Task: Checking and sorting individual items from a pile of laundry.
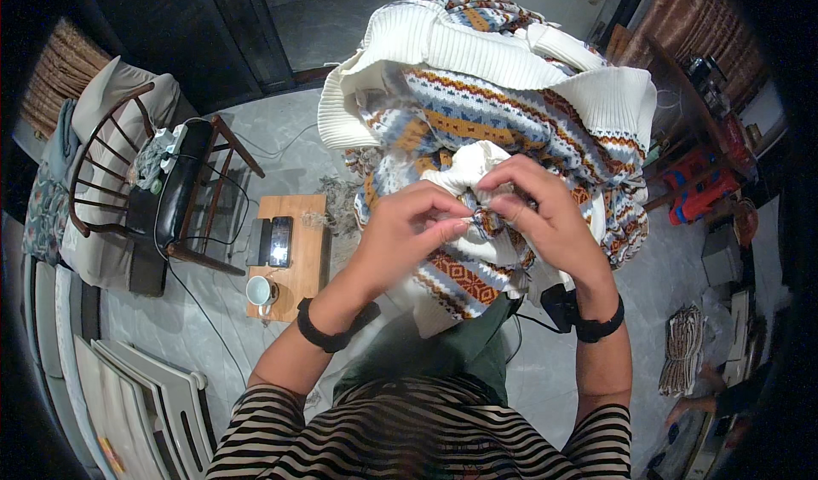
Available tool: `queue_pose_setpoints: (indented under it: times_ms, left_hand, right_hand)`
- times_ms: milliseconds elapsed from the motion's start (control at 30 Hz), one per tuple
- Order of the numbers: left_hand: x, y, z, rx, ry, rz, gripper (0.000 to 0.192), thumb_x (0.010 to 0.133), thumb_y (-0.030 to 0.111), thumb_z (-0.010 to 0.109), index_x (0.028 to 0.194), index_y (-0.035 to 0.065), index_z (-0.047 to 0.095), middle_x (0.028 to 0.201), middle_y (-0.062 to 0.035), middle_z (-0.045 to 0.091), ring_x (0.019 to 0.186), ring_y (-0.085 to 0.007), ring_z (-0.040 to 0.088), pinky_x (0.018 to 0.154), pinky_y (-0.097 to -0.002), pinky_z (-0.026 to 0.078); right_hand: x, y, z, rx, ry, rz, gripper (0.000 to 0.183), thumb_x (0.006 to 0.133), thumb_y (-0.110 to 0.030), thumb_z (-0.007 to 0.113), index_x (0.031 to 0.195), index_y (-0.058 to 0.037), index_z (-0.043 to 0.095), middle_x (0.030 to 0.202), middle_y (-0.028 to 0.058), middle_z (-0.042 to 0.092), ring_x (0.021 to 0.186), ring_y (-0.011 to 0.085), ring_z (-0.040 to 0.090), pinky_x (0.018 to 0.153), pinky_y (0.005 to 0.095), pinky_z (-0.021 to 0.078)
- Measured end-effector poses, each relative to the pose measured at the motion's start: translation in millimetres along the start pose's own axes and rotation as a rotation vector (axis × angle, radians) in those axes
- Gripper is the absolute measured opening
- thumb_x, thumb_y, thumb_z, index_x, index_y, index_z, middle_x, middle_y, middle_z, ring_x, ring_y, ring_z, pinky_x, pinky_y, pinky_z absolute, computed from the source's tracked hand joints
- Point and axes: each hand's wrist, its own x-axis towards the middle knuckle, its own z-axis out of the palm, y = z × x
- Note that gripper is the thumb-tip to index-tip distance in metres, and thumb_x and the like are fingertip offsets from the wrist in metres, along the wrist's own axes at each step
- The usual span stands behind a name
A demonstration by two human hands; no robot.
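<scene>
A patterned knit garment with white ribbed trim lies over my lap, against a large pile of similar patterned knitwear. My left hand pinches something small at the garment, between thumb and forefinger, too small to make out. Just right of it, my right hand grips the bunched knit with thumb and fingers beside a white ribbed part. The fingertips of both hands are close together over the fabric. Each wrist wears a black band.
At left, a low wooden stool holds a lit phone and a mug. A wooden chair with cables stands beyond. A bundle of knit pieces lies right, near another person's hand. Red and blue items sit under a table.
</scene>
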Motion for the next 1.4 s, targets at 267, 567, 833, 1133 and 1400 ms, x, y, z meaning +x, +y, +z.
queue_pose_setpoints:
  times_ms: [267, 567, 833, 1133, 1400]
  left_hand:
    - [-4.2, -0.5, 4.5, 0.209, 0.112, 0.138, 0.024, 0.075, 0.001, 0.071, 0.096, 0.0008, 0.061, 0.088, -0.0076, 0.065, 0.076, -0.0145, 0.063, 0.068, -0.0261, 0.050]
    - [-1.7, 1.0, 5.2, 0.277, 0.089, 0.250, 0.020, 0.075, 0.002, 0.071, 0.094, 0.0004, 0.064, 0.087, -0.0088, 0.064, 0.073, -0.0157, 0.062, 0.063, -0.0261, 0.050]
    - [0.8, -2.6, 2.6, 0.218, 0.054, 0.175, 0.019, 0.076, 0.003, 0.069, 0.095, 0.0020, 0.069, 0.083, -0.0082, 0.064, 0.068, -0.0145, 0.060, 0.060, -0.0248, 0.048]
    - [6.1, -14.7, 3.0, 0.034, 0.020, 0.115, 0.016, 0.080, 0.007, 0.066, 0.096, 0.0033, 0.069, 0.081, -0.0041, 0.061, 0.071, -0.0100, 0.056, 0.063, -0.0230, 0.045]
    - [13.4, -12.2, 5.0, 0.007, 0.092, 0.178, 0.012, 0.085, 0.012, 0.065, 0.093, 0.0021, 0.064, 0.084, -0.0007, 0.060, 0.074, -0.0086, 0.053, 0.063, -0.0211, 0.042]
  right_hand:
    - [-9.8, -1.7, 5.6, 0.097, -0.160, 0.169, 0.019, 0.075, 0.002, 0.063, 0.094, 0.0017, 0.062, 0.089, 0.0082, 0.060, 0.083, 0.0180, 0.058, 0.076, 0.0281, 0.0452]
    - [-10.1, -7.4, 12.9, 0.112, -0.072, 0.156, 0.012, 0.074, 0.003, 0.065, 0.085, 0.0014, 0.062, 0.084, 0.0063, 0.059, 0.078, 0.0136, 0.057, 0.070, 0.0248, 0.0448]
    - [-7.0, -20.6, 10.9, -0.378, 0.019, -0.104, 0.024, 0.066, 0.013, 0.059, 0.084, -0.0024, 0.062, 0.082, 0.0086, 0.057, 0.072, 0.0227, 0.062, 0.062, 0.0299, 0.0494]
    - [6.6, -21.7, 6.2, -0.219, -0.042, -0.189, 0.024, 0.068, 0.002, 0.060, 0.091, -0.0050, 0.060, 0.085, 0.0091, 0.053, 0.076, 0.0283, 0.059, 0.062, 0.0364, 0.0474]
    - [-13.8, -25.2, -8.6, -0.062, 0.004, 0.188, 0.021, 0.082, -0.004, 0.061, 0.098, -0.0035, 0.049, 0.085, 0.0124, 0.056, 0.076, 0.0269, 0.058, 0.069, 0.0336, 0.0461]
